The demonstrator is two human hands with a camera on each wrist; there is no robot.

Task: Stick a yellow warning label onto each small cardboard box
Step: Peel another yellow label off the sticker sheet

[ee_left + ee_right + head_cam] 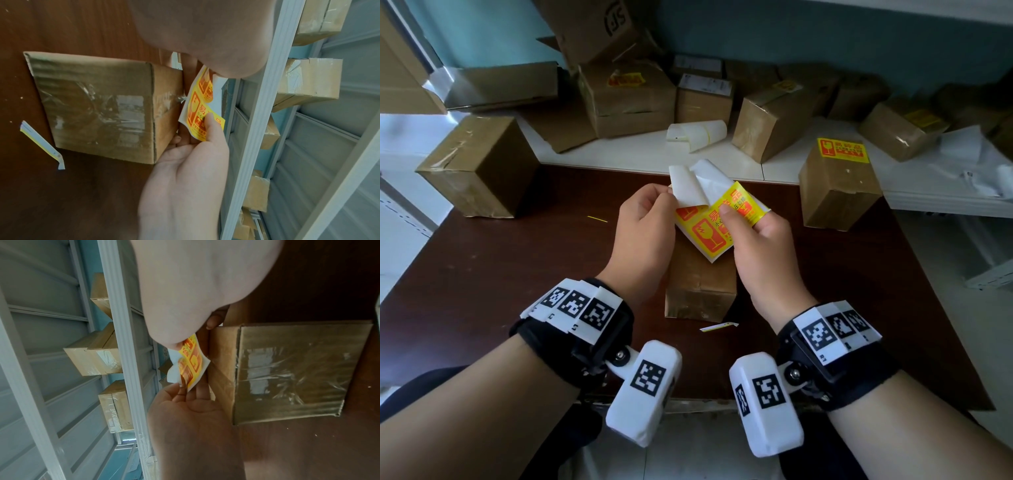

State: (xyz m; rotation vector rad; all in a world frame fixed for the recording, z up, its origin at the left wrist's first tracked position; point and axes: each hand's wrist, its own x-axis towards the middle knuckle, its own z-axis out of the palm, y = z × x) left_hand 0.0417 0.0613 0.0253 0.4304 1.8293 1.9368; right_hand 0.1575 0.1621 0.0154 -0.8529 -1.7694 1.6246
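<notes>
A strip of yellow warning labels (705, 233) on white backing paper hangs between both hands, just above a small taped cardboard box (698, 291) on the dark table. My left hand (667, 193) pinches the curled white backing at the strip's top. My right hand (739, 219) holds the strip with its thumb on a yellow label and fingers behind. In the left wrist view the right thumb (209, 120) presses the labels (197, 104) beside the box (98, 104). The right wrist view shows left fingertips (180, 386) pinching the strip (191, 363) next to the box (287, 369).
A box with a yellow label (842, 149) on top stands right; a plain box (479, 164) stands left. Several more boxes and a curl of used backing paper (697, 133) sit on the white shelf behind. A paper scrap (719, 326) lies on the table (517, 274).
</notes>
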